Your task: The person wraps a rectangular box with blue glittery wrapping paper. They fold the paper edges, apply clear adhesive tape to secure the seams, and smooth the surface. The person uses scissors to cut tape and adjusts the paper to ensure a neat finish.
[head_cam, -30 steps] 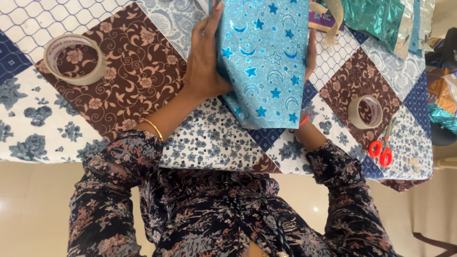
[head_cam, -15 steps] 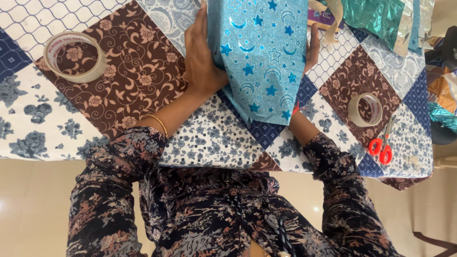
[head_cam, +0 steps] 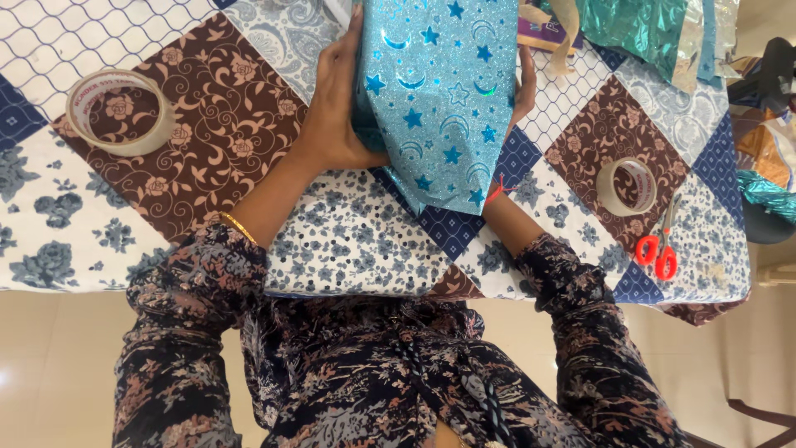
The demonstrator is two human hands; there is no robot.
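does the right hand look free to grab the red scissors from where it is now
Probably not right away. The right hand is pressed against the side of the blue glitter-wrapped package, with the left hand on the other side. The red scissors lie uncovered on the tablecloth past a tape roll, so letting go first would open the way.

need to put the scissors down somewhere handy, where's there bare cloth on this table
Bare cloth lies between the big tape roll and the left hand, and on the near strip beside the left forearm. Crowded: far right corner with foil sheets, and around the small tape roll and scissors.
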